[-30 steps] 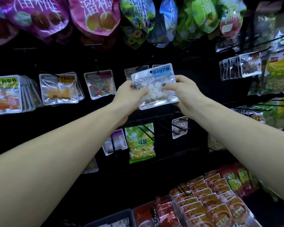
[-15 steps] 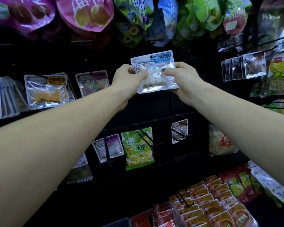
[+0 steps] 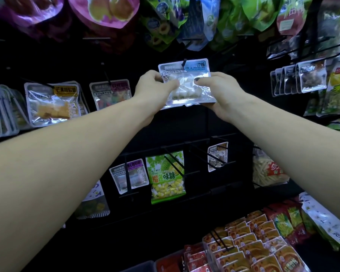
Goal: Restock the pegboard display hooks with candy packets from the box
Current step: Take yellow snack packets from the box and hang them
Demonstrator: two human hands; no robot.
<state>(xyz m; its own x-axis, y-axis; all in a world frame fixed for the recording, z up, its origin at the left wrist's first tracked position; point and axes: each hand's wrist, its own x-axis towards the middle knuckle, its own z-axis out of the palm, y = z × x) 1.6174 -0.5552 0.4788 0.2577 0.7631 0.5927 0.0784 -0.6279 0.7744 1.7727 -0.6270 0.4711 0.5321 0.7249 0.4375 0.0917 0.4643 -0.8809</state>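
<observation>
Two hands on one candy packet [image 3: 186, 83]: left hand [image 3: 155, 89] and right hand [image 3: 218, 91] pinch its sides. Hook [image 3: 184, 62] tip shows through the hang hole. Step: threading. Next, likely: slide it back, then release.

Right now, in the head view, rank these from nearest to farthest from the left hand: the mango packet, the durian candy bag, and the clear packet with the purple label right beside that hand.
1. Purple-label packet, just left of the left hand.
2. Mango packet, farther left on the same row.
3. Durian candy bag, on the row below.
</observation>
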